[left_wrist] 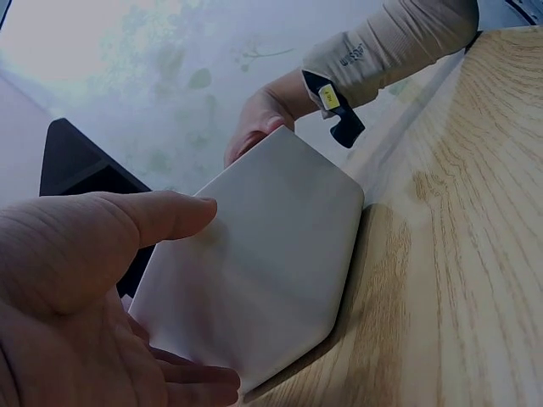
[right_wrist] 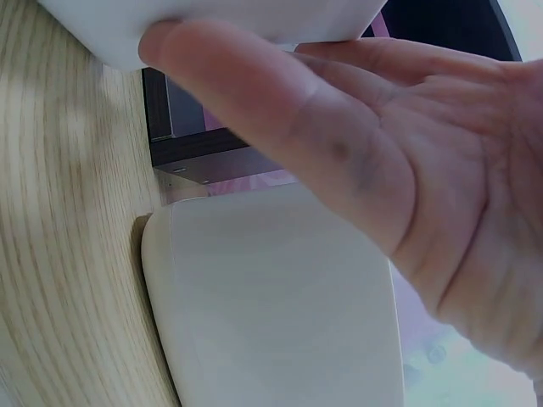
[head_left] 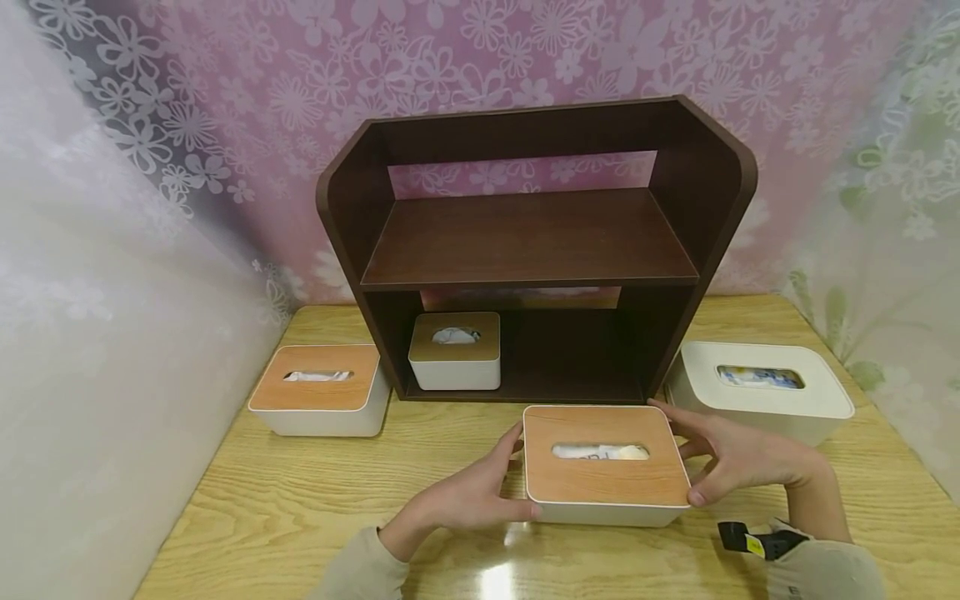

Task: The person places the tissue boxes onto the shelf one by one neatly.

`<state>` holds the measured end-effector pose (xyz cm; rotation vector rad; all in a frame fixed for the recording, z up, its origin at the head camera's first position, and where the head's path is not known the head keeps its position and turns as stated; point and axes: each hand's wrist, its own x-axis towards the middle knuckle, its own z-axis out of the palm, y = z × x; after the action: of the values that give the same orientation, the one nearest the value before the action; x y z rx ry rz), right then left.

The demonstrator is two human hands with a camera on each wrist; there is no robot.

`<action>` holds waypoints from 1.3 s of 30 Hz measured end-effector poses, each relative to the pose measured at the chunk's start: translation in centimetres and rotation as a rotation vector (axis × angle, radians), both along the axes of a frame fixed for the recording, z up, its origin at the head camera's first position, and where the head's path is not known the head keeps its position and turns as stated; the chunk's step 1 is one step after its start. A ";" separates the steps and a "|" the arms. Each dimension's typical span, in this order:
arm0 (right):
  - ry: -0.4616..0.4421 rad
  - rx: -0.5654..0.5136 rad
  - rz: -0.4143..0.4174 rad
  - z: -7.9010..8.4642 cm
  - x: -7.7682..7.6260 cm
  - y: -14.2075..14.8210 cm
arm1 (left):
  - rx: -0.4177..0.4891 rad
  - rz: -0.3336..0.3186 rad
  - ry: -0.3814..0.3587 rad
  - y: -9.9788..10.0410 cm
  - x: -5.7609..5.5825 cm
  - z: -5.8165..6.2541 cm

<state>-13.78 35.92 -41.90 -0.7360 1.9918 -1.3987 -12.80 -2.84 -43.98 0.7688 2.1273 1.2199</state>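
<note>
A white tissue box with an orange wood-look lid (head_left: 600, 477) is at the front, before the shelf, tissue showing in its slot. At its left end is my left hand (head_left: 480, 492), thumb on the front corner and fingers along the side. My right hand (head_left: 738, 457) grips the right end, its thumb at the near corner and forefinger reaching the far corner. In the left wrist view the box's white wall (left_wrist: 263, 246) lies between my left thumb and fingers. My right thumb (right_wrist: 246, 85) presses the box wall in the right wrist view.
A dark brown two-tier shelf (head_left: 532, 237) stands behind. A small wood-lidded tissue box (head_left: 455, 373) sits in its lower left. Another wood-lidded box (head_left: 322, 421) is left of the shelf, and an all-white box (head_left: 817, 404) stands right, close by my right hand. Walls flank the wooden table (head_left: 247, 517).
</note>
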 end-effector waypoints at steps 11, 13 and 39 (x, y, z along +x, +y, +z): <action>-0.048 -0.082 0.023 -0.2 0.0 0.1 | 0.055 0.039 -0.027 0.2 0.0 0.0; -0.053 -0.083 0.018 -0.1 0.0 0.1 | 0.067 0.046 -0.021 0.2 0.0 0.0; 0.189 -0.014 -0.038 -0.2 -0.2 -1.2 | 0.284 0.150 -0.021 0.4 -1.4 -1.0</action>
<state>-13.94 34.77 -42.08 -0.8686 2.1519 -1.4120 -14.21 -2.43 -44.93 0.7196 2.0495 1.6271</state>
